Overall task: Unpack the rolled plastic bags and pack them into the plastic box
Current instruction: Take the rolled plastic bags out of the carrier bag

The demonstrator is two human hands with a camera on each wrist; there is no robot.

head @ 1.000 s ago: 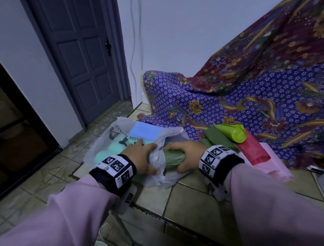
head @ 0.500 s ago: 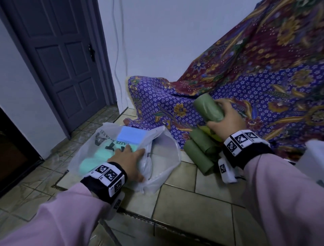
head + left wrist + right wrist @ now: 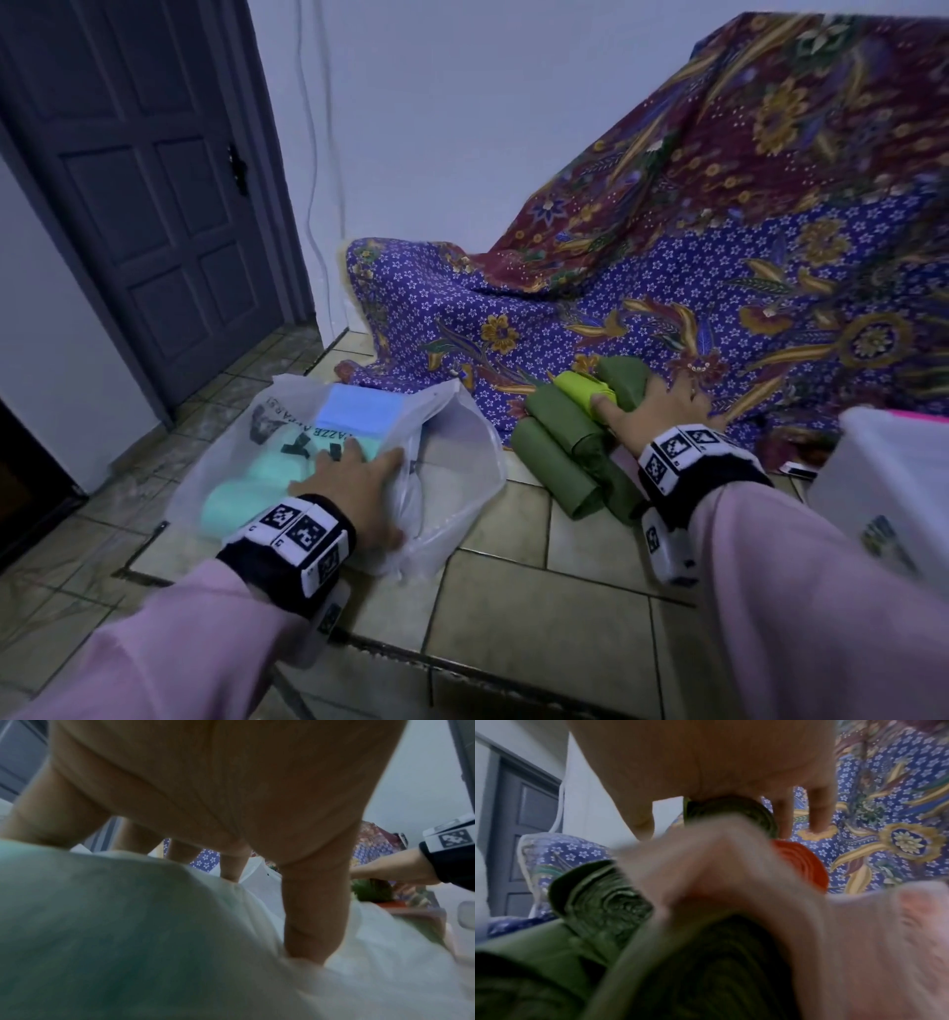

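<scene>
Roll number three, dark green (image 3: pixel 624 379), just dropped onto the floor pile by right hand (image 3: pixel 655 411), fingers loosening off it; left hand (image 3: pixel 354 475) flat on carrier bag (image 3: pixel 462 462), nothing boxed yet.

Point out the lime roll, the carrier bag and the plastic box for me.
lime roll (image 3: pixel 577 386), head view, its upper side.
carrier bag (image 3: pixel 462 457), head view, its right wall.
plastic box (image 3: pixel 893 462), head view, its near side.

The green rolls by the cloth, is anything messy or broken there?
Nothing looks broken. The dark green rolls lie loosely heaped on the floor tiles, with a lime roll on top, under the right hand.
</scene>
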